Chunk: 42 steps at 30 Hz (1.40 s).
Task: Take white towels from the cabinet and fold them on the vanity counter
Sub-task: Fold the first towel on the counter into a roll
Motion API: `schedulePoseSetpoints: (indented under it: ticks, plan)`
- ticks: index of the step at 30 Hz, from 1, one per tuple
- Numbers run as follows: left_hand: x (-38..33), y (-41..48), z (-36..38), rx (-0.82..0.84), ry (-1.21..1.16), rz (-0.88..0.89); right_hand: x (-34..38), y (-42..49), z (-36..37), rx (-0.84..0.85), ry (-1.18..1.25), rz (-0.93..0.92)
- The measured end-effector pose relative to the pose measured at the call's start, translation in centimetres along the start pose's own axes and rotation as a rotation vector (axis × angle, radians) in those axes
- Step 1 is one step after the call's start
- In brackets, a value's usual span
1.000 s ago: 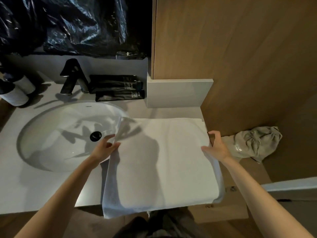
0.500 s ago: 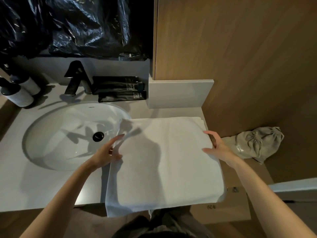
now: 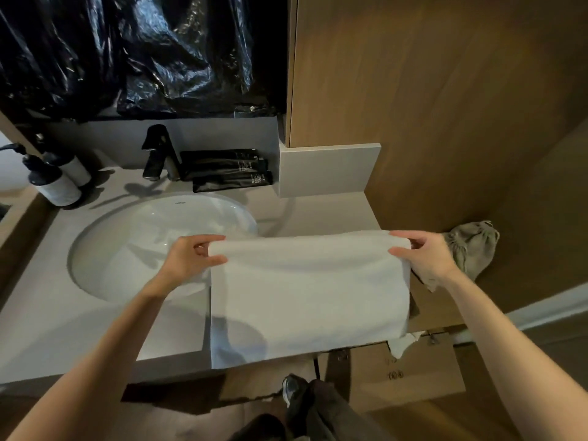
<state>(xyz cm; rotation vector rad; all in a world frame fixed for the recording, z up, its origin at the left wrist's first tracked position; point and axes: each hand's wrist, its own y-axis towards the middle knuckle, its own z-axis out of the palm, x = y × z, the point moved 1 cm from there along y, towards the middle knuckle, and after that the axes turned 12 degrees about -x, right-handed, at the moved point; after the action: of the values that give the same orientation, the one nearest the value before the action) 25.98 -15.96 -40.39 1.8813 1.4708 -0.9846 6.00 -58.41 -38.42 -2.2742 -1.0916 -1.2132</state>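
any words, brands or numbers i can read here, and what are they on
No text here is legible.
Sink: small mark below the back rim, too small to read.
Black tubes: white print, too small to read.
Box: handwritten marks, too blurred to read.

table (image 3: pixel 47 329): grey, sink (image 3: pixel 127 249) set in it under the left-hand fingers (image 3: pixel 210 239) | white towel (image 3: pixel 305 297) spread on it from those to the right-hand fingers (image 3: pixel 402 235), front edge hanging off | faucet (image 3: pixel 157 154), black tubes (image 3: pixel 226 171) beyond the fingers | pump bottles (image 3: pixel 57 186) far left
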Motion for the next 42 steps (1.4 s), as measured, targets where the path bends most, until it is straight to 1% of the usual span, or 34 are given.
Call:
schedulePoseSetpoints:
  ticks: [3,7,10,16,19,21,24,28,29,31,33,34,35,38,40,42]
  plan:
    - [-1.3,-0.3,-1.6,-0.098,0.016,0.046,1.7,-1.5,-1.1,-0.070,-0.081,-0.051]
    - [-3.3,-0.4,-2.9,-0.195,0.102,0.166,3.9,-2.7,-1.5,-0.185,-0.182,-0.098]
    - [-5.3,-0.1,-3.6,-0.274,0.091,0.234,5.7,-2.8,-1.7,-0.287,-0.170,-0.136]
    - [-10.7,2.5,-5.0,-0.554,0.067,0.374,10.7,0.0,-3.8,-0.538,-0.130,-0.307]
    - [-11.4,2.9,-4.5,-0.604,0.055,0.405,10.6,0.6,-4.2,-0.599,-0.141,-0.318]
    - [-10.3,2.5,-3.4,-0.573,0.070,0.404,8.8,0.2,-3.6,-0.575,-0.183,-0.286]
    - [-6.2,0.8,-0.7,-0.404,0.105,0.284,4.1,-1.7,-1.5,-0.461,-0.249,-0.193]
    - [0.8,-3.7,3.3,-0.109,0.213,0.052,-3.5,-5.6,1.8,-0.120,-0.367,0.042]
    - [2.0,-4.8,4.0,-0.068,0.210,-0.015,-5.0,-6.3,2.3,-0.048,-0.394,0.090]
    - [3.0,-6.0,4.7,-0.060,0.190,-0.093,-6.9,-6.7,2.5,0.060,-0.405,0.149]
    - [2.6,-5.7,4.8,-0.052,0.234,-0.115,-6.9,-5.8,2.2,0.184,-0.406,0.192]
    - [2.3,-5.3,4.8,-0.049,0.255,-0.124,-6.7,-5.0,2.2,0.213,-0.379,0.229]
    - [2.0,-4.8,4.8,-0.055,0.232,-0.152,-6.4,-4.4,2.3,0.184,-0.309,0.284]
    - [0.7,-3.2,5.3,-0.060,0.010,-0.317,-4.7,-2.9,3.2,-0.030,0.003,0.491]
    - [0.5,-2.2,6.2,-0.041,-0.041,-0.385,-3.9,-2.5,3.9,-0.070,0.099,0.561]
    - [0.5,-1.5,7.2,-0.047,-0.021,-0.406,-4.2,-2.0,4.8,-0.060,0.163,0.578]
